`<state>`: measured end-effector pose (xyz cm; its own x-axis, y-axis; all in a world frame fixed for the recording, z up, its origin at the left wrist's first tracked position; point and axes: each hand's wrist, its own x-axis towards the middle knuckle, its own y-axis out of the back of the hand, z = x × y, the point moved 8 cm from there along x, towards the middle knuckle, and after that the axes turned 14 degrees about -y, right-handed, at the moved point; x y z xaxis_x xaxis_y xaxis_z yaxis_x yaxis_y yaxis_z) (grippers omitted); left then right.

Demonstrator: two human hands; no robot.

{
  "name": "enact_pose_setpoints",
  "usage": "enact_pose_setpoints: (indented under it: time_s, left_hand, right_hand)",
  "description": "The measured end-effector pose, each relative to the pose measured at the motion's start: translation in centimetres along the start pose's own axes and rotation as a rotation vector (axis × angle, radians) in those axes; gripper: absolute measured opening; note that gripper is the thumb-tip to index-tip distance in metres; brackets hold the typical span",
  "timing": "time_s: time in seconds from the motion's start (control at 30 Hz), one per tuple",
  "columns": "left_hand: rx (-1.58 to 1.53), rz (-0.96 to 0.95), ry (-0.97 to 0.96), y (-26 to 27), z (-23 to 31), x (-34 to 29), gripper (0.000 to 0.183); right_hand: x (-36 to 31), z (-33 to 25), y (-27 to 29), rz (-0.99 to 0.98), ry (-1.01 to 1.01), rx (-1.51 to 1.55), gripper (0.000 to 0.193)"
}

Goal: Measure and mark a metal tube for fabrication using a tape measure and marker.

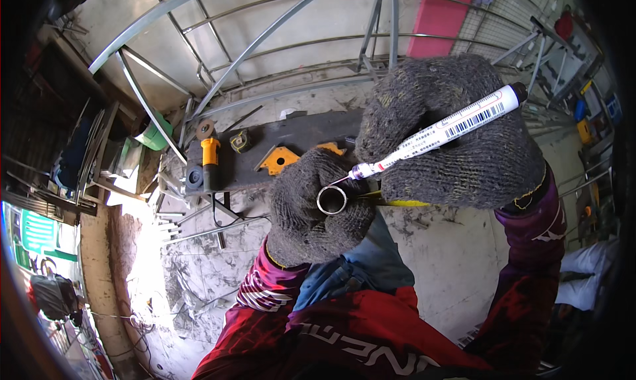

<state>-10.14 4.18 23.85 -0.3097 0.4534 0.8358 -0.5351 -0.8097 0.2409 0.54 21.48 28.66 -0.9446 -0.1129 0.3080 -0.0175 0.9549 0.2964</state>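
Note:
My left hand [311, 214], in a dark grey knitted glove, is closed around a round metal tube [320, 200] whose open end faces up. In my right hand [457, 142], gloved alike, is a white marker pen [450, 130] with a dark rear end. The pen slants down to the left, and its thin tip sits at or very close to the far side of the tube's rim; contact cannot be made out. A thin yellow strip [405, 203] shows below the right glove. Most of the tube is hidden by the left glove.
A dark bench [255, 171] ahead carries an orange angle grinder [210, 151], a tape measure [240, 142] and orange welding magnets [278, 160]. Metal frames [245, 46] stand along the far wall. A cable [225, 218] hangs from the bench, and another person's legs [586, 274] show at right.

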Motion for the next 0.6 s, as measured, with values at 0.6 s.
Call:
enact_pose_setpoints:
  time_s: [0.6]
  left_hand:
    - [-0.356, 0.199, 0.147, 0.3, -3.5, 0.1, 0.021]
  right_hand:
    - [-25.6, 1.1, -3.9, 0.606, 0.046, 0.084, 0.03]
